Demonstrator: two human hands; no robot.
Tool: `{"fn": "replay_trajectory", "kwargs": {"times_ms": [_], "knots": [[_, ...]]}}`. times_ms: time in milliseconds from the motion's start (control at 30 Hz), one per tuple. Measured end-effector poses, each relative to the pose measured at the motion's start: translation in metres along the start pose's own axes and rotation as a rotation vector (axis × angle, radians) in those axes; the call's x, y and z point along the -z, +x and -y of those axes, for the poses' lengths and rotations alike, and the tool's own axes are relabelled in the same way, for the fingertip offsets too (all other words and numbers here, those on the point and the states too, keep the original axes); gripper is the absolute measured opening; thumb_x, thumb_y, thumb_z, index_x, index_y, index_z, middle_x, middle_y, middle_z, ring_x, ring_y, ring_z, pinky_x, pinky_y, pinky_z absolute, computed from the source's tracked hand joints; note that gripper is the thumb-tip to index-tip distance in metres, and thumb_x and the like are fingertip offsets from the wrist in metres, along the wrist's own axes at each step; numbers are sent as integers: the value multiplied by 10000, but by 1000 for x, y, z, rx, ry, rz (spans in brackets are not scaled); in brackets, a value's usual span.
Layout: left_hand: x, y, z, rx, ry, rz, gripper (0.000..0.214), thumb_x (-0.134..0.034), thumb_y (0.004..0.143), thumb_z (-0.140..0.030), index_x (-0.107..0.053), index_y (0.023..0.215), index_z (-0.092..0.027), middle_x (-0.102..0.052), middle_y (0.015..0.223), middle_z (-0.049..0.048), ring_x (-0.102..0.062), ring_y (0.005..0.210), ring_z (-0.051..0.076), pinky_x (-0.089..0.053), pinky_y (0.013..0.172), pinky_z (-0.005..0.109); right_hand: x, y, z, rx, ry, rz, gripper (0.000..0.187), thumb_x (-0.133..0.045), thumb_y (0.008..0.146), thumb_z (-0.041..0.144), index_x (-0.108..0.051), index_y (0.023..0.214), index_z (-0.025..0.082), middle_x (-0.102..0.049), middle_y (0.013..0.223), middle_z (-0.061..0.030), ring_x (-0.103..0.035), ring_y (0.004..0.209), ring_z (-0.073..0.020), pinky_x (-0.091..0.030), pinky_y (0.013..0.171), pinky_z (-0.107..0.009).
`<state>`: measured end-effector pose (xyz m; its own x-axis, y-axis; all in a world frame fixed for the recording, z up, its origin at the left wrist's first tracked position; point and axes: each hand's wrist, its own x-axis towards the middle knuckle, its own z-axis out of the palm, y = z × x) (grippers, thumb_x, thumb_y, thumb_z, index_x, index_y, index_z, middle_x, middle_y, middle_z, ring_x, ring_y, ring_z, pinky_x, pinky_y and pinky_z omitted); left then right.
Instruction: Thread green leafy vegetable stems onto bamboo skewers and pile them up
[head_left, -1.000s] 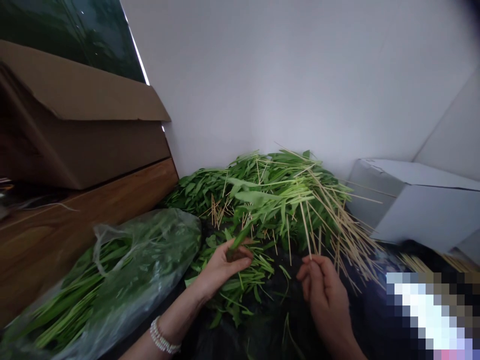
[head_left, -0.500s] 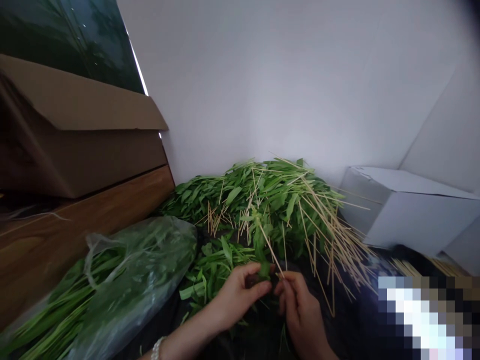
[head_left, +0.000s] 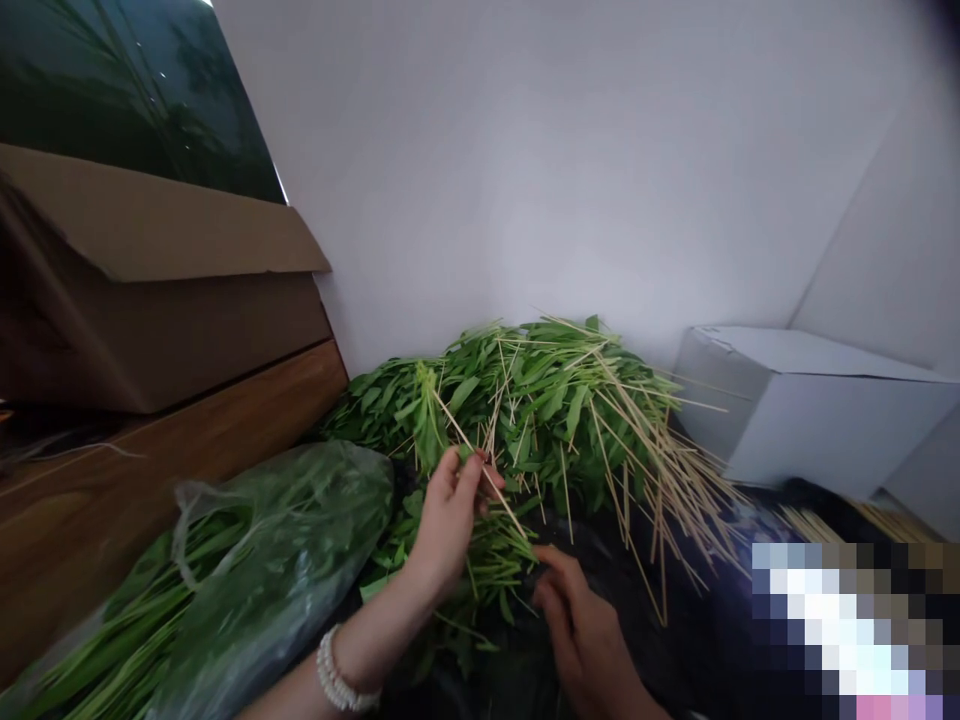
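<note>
My left hand (head_left: 448,515) pinches a thin wooden stick (head_left: 504,503) around its middle. At the stick's upper end hangs a small bunch of leafy green stems (head_left: 426,415). The stick slants down to the right, its lower end close to the fingertips of my right hand (head_left: 581,625). My right hand's fingers are bent and a little apart, with nothing seen between them. Beneath the stick, between my hands, lie loose green stems (head_left: 495,560) on dark plastic. A beaded bracelet (head_left: 341,672) circles my left wrist.
Against the white wall rises a pile of leafy greens on sticks (head_left: 555,390), the bare sticks fanning right. A clear plastic bag of greens (head_left: 300,530) lies left. A cardboard box (head_left: 187,330) stands on a wooden surface (head_left: 292,385); a white box (head_left: 825,420) is right.
My left hand has moved up and left and now grips the stick, carrying its leafy end leftward. My right hand, which held the stick's lower end, has come off it.
</note>
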<state>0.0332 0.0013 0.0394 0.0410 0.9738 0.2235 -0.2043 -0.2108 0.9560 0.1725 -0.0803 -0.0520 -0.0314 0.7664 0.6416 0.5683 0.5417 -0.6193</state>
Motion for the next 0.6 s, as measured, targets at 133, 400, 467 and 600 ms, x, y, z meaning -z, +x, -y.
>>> {"fn": "replay_trajectory", "kwargs": {"times_ms": [133,400,467,600], "knots": [[13,64,-2,-133,335,-28,275,-471,878,-432,-539,922,-169,-575,637,-31,-459,479,87,-323,449,193,-3,-2,-1,67,-47,19,283,-343,966,226,-441,1231,210,-677,754,14,-655,582,-112,-499,549,-173],[18,189,23,-241,865,-18,184,-518,853,-283,-600,736,-167,-608,565,0,-537,543,152,-383,569,241,-11,3,-3,251,-208,-47,309,-256,1010,294,-498,1156,171,-657,625,27,-613,447,-96,-444,468,-168],[9,207,27,-263,955,-23,182,-506,864,-261,-617,756,-166,-641,616,31,-590,639,188,-406,639,267,-14,4,-4,317,-299,-32,308,-255,1007,271,-521,1127,173,-643,593,42,-601,421,-93,-420,437,-181],[-12,228,34,-307,1078,-17,158,-512,870,-238,-652,883,-167,-704,826,103,-626,845,239,-414,751,303,-24,6,-6,390,-457,-182,363,-224,981,186,-587,981,178,-533,436,69,-491,284,-96,-311,332,-247]]}}
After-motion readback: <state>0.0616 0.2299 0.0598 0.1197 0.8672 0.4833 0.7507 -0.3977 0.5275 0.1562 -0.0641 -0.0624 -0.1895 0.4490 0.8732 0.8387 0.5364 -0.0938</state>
